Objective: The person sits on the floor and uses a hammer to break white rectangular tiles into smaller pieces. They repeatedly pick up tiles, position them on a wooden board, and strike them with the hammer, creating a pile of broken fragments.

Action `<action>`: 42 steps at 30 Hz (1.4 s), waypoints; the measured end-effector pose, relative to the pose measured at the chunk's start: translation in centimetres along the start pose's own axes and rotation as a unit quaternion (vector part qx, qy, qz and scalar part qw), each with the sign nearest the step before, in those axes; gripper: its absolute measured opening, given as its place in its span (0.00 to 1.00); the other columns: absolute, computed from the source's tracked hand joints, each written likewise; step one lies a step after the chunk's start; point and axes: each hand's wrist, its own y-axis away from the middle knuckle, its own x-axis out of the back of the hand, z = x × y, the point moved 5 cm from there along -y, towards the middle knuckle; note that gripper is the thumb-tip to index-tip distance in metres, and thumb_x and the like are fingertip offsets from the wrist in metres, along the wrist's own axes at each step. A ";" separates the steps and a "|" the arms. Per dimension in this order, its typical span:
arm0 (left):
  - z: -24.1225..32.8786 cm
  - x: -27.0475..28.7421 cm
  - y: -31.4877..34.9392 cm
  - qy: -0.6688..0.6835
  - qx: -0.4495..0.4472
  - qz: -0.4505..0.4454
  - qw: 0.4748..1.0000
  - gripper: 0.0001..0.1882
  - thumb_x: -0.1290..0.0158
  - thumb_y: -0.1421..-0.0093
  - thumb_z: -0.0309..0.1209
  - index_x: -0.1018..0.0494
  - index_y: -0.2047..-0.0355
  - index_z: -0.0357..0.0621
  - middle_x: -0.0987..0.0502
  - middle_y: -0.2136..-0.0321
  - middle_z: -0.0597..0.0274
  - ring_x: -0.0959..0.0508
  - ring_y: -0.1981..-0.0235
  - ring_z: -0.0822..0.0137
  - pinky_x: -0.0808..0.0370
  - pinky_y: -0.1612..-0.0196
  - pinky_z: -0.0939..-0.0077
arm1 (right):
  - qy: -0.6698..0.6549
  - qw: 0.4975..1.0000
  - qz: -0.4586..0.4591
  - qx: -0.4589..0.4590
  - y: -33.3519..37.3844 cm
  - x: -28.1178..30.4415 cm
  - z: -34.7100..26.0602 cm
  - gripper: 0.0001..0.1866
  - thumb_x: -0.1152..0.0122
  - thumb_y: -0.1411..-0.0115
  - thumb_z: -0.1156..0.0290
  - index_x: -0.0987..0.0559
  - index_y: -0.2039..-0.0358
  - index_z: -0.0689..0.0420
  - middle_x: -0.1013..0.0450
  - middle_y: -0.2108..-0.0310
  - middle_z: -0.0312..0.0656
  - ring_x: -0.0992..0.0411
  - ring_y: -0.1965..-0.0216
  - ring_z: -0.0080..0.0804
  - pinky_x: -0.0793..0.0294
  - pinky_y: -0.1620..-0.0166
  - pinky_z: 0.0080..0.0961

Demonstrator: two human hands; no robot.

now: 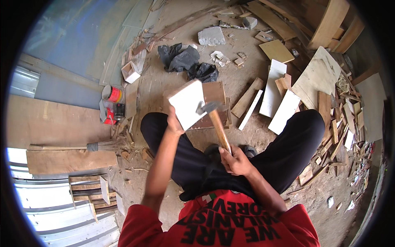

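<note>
My left hand [175,123] grips the near left edge of a white-faced wooden box [185,103], which is held tilted with its square white face up. My right hand [237,161] is wrapped round the wooden handle of a hammer [218,125]. The hammer's dark metal head is at the right edge of the white face, slightly blurred; whether it touches cannot be told. Beneath and behind the box lies a brown wooden block [214,91] on the ground between my bent knees. The box's underside is hidden.
White and brown board offcuts [284,111] are heaped on the right. Black plastic [181,57] and a grey stone block [211,36] lie ahead. Paint cans [112,94], a small white box [131,72] and a broom [105,145] are on the left.
</note>
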 end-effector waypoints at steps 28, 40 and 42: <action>-10.0 -2.7 -3.1 -0.585 -0.037 0.061 0.808 0.09 0.43 0.38 0.29 0.20 0.60 0.38 0.18 0.67 0.50 0.17 0.66 0.51 0.22 0.63 0.65 | 0.022 0.940 0.339 0.002 -0.7 8.8 0.4 0.14 0.46 0.30 0.62 0.31 0.66 0.60 0.36 0.82 0.31 0.40 0.87 0.18 0.38 0.84 0.22; -30.5 8.1 0.3 -0.707 0.347 0.081 0.611 0.12 0.43 0.45 0.28 0.21 0.61 0.35 0.20 0.57 0.41 0.19 0.54 0.46 0.21 0.52 0.55 | -0.097 0.921 0.378 -0.023 -0.1 9.2 0.3 0.16 0.47 0.30 0.59 0.37 0.68 0.55 0.42 0.81 0.29 0.46 0.86 0.15 0.44 0.85 0.19; -31.3 10.0 0.0 -0.690 0.370 0.074 0.617 0.21 0.40 0.44 0.33 0.26 0.53 0.36 0.21 0.54 0.42 0.21 0.50 0.47 0.23 0.49 0.55 | -0.109 0.914 0.389 -0.022 -0.3 9.4 0.2 0.16 0.47 0.30 0.59 0.37 0.68 0.55 0.42 0.81 0.29 0.46 0.86 0.15 0.44 0.85 0.19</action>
